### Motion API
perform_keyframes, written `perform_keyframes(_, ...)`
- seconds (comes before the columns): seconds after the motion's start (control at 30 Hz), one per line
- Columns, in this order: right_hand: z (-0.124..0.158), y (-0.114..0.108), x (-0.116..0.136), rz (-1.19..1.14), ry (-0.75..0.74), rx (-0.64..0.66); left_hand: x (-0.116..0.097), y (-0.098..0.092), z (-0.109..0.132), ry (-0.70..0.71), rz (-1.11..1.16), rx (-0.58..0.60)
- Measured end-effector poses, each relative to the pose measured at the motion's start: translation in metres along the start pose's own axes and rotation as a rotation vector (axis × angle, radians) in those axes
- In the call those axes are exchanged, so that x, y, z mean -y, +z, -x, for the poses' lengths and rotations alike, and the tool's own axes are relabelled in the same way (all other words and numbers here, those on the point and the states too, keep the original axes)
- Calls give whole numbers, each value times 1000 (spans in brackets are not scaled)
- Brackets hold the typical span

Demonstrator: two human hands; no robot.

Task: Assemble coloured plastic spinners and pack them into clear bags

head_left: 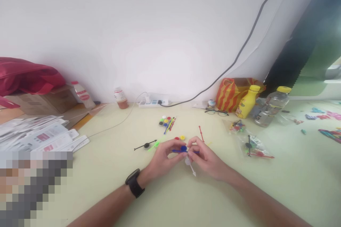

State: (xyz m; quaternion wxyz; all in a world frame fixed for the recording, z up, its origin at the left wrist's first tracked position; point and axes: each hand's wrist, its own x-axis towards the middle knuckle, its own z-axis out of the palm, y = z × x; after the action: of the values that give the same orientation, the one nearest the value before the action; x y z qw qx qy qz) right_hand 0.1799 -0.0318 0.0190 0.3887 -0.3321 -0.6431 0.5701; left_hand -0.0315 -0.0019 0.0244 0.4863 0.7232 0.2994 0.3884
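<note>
Between my two hands is a blue plastic arrow spinner (183, 148) with a round hub, its shaft running sideways. My left hand (165, 156) pinches it from the left, and my right hand (204, 156) pinches its right end. Just below my fingers lies a white arrow spinner (188, 162), partly hidden. To the left of my left hand are a black arrow spinner (146, 145) and a green one (156, 144). Behind my hands sit a red round piece (177, 138) and a yellow round piece (182, 137). A loose red arrow (201, 133) lies beyond my right hand.
Farther back lie several round pieces (165, 122) and loose arrows (172, 124). Clear bags with spinners (254, 145) lie to the right. Glasses (216, 112), a yellow bottle (247, 102), a clear bottle (273, 106) and a power strip (153, 103) line the wall. Papers (39, 136) are stacked left.
</note>
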Motion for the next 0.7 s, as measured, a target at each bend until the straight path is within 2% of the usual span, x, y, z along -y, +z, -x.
perform_keyframes(0.13, -1, 0, -1, 35, -11, -4, 1, -1, 1, 20, -39, 24)
perform_keyframes(0.23, -3, 0, -4, 126, -23, -60, 2, -2, 2, 38, -92, 33)
perform_keyframes(0.37, -5, -4, -8, 218, -43, -153, 5, -4, 4, 79, -212, -46)
perform_keyframes(0.5, -6, -12, -7, 189, -18, -174, 7, -7, 4, 116, -288, -107)
perform_keyframes(0.7, -6, -15, -6, 128, 1, -149, 6, -8, 4, 108, -290, -70)
